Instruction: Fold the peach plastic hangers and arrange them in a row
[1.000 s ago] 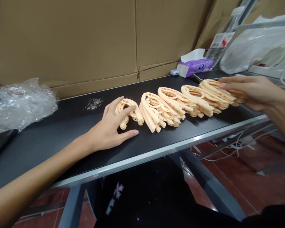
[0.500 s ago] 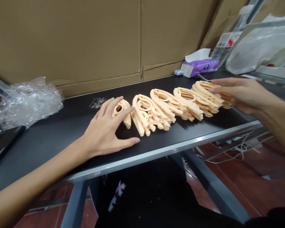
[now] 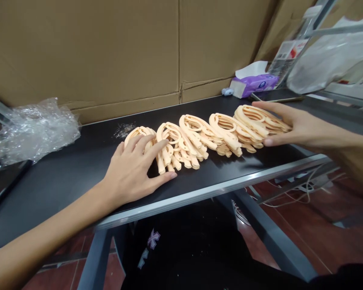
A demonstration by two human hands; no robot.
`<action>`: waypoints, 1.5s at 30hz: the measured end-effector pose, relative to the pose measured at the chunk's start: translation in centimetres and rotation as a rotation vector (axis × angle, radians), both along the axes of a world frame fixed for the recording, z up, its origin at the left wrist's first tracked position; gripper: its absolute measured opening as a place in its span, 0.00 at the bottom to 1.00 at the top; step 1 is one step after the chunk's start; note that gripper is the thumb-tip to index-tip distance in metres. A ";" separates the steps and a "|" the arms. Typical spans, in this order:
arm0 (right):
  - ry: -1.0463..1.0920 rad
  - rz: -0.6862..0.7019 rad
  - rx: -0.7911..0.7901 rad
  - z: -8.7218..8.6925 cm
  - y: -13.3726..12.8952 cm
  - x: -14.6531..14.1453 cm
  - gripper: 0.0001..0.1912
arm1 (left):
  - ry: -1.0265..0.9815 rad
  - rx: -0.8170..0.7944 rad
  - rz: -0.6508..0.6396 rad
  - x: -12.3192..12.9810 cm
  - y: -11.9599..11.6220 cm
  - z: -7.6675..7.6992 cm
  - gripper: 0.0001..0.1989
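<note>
A row of stacked, pale cut-out pieces [image 3: 196, 141], each with a round hole and a narrow tail, leans across the black tabletop. They look like thin wood. My left hand [image 3: 133, 167] lies at the row's left end, fingers spread over the leftmost pieces and thumb apart on the near side. At the opposite end my right hand [image 3: 305, 125] grips the rightmost pieces, with its thumb on the near side and a finger along the far side. Part of the left end is hidden under my left fingers.
Behind the black table [image 3: 75, 173] stands a cardboard wall [image 3: 108, 52]. Crumpled clear plastic [image 3: 45, 129] and a dark flat device [image 3: 6, 185] lie left. At the back right are a purple tissue pack [image 3: 256, 84], a flat phone-like object [image 3: 278, 96] and a plastic bottle [image 3: 290, 52].
The row has slid left and packed closer together, up against my left hand. My right hand has moved left with it, its thumb now at the near side. My left hand has barely moved.
</note>
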State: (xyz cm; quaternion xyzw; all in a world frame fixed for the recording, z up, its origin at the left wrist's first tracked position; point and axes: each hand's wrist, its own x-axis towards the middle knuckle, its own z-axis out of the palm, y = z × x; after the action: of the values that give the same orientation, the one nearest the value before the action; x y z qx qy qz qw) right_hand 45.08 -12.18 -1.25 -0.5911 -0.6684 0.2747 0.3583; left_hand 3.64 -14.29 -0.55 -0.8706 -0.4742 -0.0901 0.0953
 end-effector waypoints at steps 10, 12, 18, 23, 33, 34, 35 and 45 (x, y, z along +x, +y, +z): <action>-0.442 0.056 0.117 -0.7 -0.1 -1.5 0.59 | 0.009 0.017 -0.035 -0.9 0.2 -0.1 0.33; -0.459 0.048 0.125 -0.7 -0.1 -2.3 0.58 | 0.008 0.009 -0.033 -1.2 0.4 0.0 0.33; -0.475 0.048 0.138 -0.5 0.4 -4.6 0.57 | 0.013 0.004 -0.008 -2.4 1.3 -0.1 0.34; -0.453 0.061 0.156 -1.0 2.2 -5.8 0.63 | 0.019 0.037 0.014 -3.6 2.1 -0.1 0.33; -0.492 0.153 0.162 -0.6 5.4 -7.8 0.65 | 0.034 0.053 0.051 -5.8 3.8 -0.1 0.34; -0.498 0.160 0.169 -0.6 5.7 -8.0 0.65 | 0.032 0.055 0.055 -5.9 4.0 -0.1 0.34; -0.502 0.165 0.178 -0.6 5.9 -8.1 0.65 | 0.031 0.056 0.058 -6.1 4.2 -0.1 0.35; -0.474 0.225 0.224 0.0 6.5 -8.7 0.62 | 0.022 0.093 0.049 -7.1 4.3 0.3 0.37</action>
State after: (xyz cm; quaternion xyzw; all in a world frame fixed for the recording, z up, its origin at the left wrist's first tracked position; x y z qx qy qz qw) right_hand 36.37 -5.68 -1.25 -0.5179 -0.8209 0.0915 0.2224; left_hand -3.42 -10.03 -0.29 -0.8544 -0.4895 -0.0998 0.1431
